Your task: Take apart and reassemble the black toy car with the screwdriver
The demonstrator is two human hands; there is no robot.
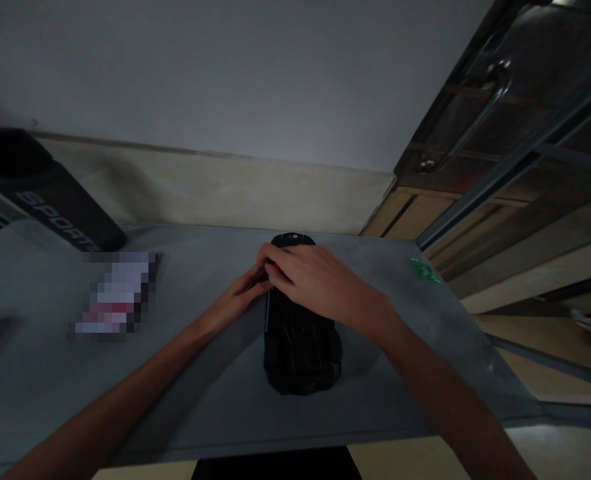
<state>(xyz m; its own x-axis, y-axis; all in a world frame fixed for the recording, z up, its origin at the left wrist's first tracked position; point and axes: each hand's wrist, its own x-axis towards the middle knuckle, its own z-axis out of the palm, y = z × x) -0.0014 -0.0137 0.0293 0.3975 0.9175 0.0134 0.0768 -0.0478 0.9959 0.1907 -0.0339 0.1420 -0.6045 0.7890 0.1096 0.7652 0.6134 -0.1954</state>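
A black object shaped like a toy car (300, 347) lies lengthwise on the grey table, its wide end towards me. My right hand (310, 273) covers its far half from the right, with fingers bent together over the upper left edge. From the left, my left hand (253, 281) grips that same edge, and the fingertips of both hands meet there. A small red spot (277, 265) shows between the fingers; what it belongs to is hidden. Another tiny red dot is visible on the black body.
A phone-like, pixelated flat item (115, 293) lies to the left on the grey table (200, 393). Behind it leans a dark cylinder (60, 200) lettered "SPORTS". A small green piece (425, 270) rests near the right edge. Metal frame bars and a handled door stand at right.
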